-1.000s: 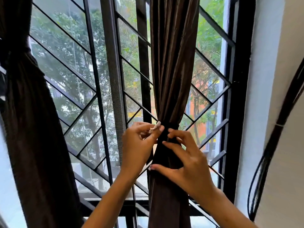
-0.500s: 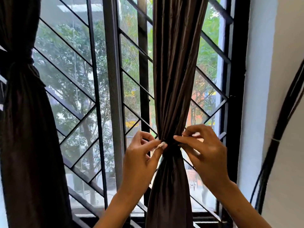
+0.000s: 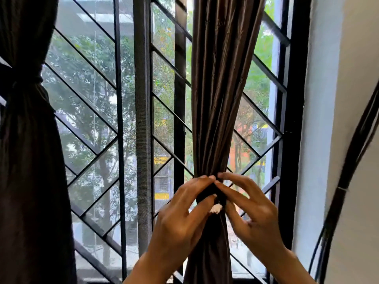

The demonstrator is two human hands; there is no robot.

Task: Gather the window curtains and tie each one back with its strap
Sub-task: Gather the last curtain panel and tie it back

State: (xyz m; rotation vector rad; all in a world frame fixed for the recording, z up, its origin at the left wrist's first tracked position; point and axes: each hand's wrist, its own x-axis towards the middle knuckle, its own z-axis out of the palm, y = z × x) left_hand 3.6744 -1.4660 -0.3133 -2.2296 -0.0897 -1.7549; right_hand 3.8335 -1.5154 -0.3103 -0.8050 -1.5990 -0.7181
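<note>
Already the window (image 3: 127, 119) with its slanted bars filled most of the view, and the left curtain (image 3: 26, 160) hung at its edge in a dark bundle, cinched high up by a band (image 3: 26, 80), so that half of the job looked done. The right curtain (image 3: 217, 99) hung gathered into one narrow column in front of the right pane, pinched to a waist just above the lower sash. Beside it ran the pale wall (image 3: 328, 119), with dark cables (image 3: 348, 181) looping down at the far right.

At that waist the dark strap (image 3: 211, 193) sat wrapped round the folds. The left hand (image 3: 180, 220) had its fingers (image 3: 202, 203) curled narrow against the strap, a small white tab (image 3: 215, 208) showing just past the thumb tip; the right hand (image 3: 254, 214) pinched the strap from the other side, thumb and forefinger close together.

Half a second before, the white tab had been nipped between the left finger and thumb at the level of the waist; now it lay lower, just under the strap, and both hands had closed in from either side. A second before, the right hand had been lower, cupping the bundle. I judged the strap was being fastened, not yet released.
</note>
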